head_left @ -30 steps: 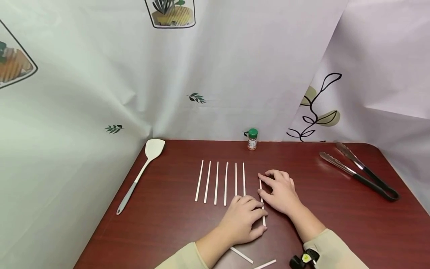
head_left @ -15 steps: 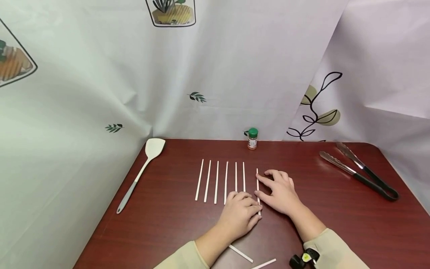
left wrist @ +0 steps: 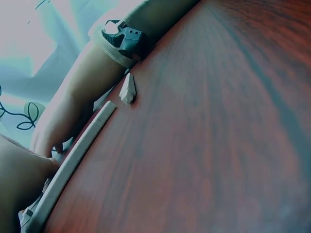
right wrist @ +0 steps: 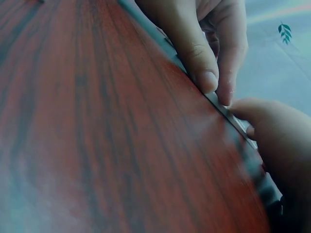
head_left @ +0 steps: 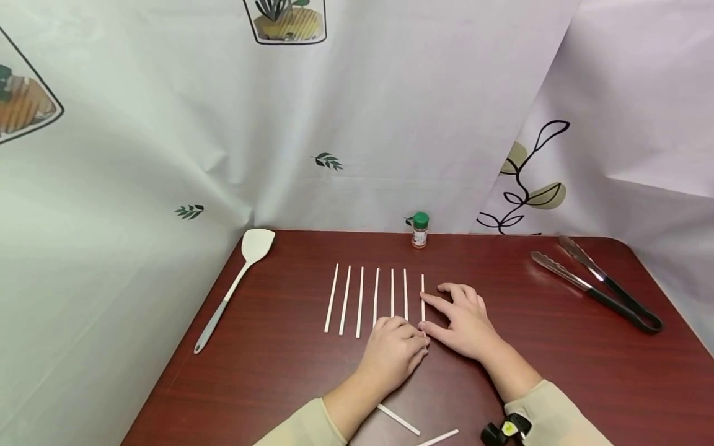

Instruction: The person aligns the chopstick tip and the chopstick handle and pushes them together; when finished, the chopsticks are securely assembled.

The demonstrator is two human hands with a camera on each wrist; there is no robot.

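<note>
In the head view my left hand (head_left: 390,353) pinches the near end of a thin white stick (head_left: 423,284) between thumb and fingers. My right hand (head_left: 460,319), thumb and index spread apart, touches the same stick farther up. To its left lie several more white sticks (head_left: 344,300), roughly parallel; the left hand hides the near ends of some. From the right wrist view, the left thumb and finger (right wrist: 194,48) close on the stick, the right hand (right wrist: 284,141) beside them. Two loose sticks, one (head_left: 398,420) partly under the left wrist, the other (head_left: 437,437) near the front, lie at angles.
A white spatula with a grey handle (head_left: 234,285) lies at the table's left. At the back stands a green-capped spice jar (head_left: 419,230). Metal tongs with black handles (head_left: 605,288) rest at the right. A printed cloth (head_left: 390,111) hangs behind the table.
Both hands have shifted the stick left and slightly away from the body, closer to the row. It now stands nearly parallel to the neighbouring stick.
</note>
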